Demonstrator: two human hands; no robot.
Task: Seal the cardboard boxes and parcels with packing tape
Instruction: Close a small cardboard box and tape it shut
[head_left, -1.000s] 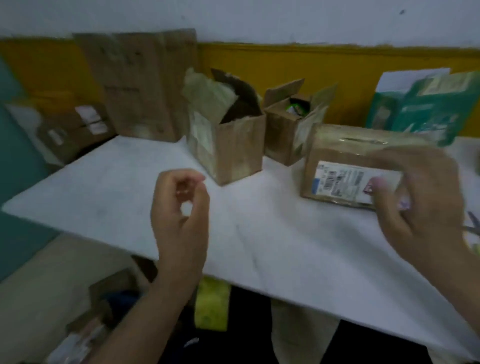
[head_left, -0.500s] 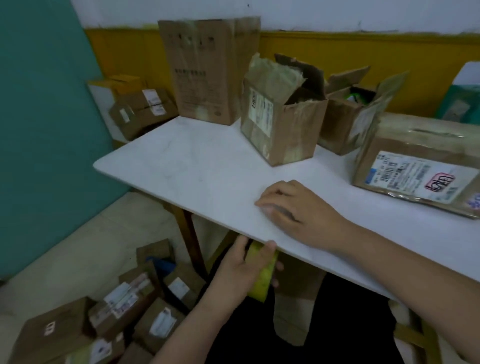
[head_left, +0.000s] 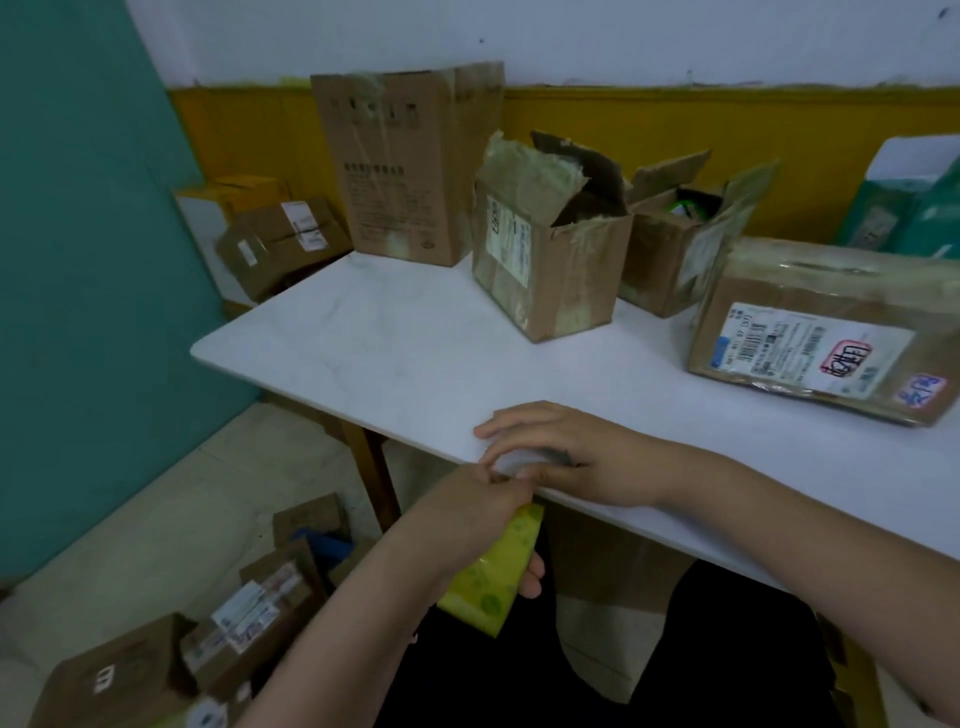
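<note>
White table (head_left: 363, 353); teal wall (head_left: 78, 260) left; yellow wall band (head_left: 675, 119) behind.

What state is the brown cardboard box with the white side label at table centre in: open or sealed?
Open. The brown cardboard box has torn top flaps standing up, leaving a gap; contents cannot be told.

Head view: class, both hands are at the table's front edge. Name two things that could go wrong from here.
The left hand grips a yellow-green packet below the table edge; a slip could drop it toward the parcels on the floor. The open box has torn, crumpled flaps, so tape may well wrinkle or lift there.
</note>
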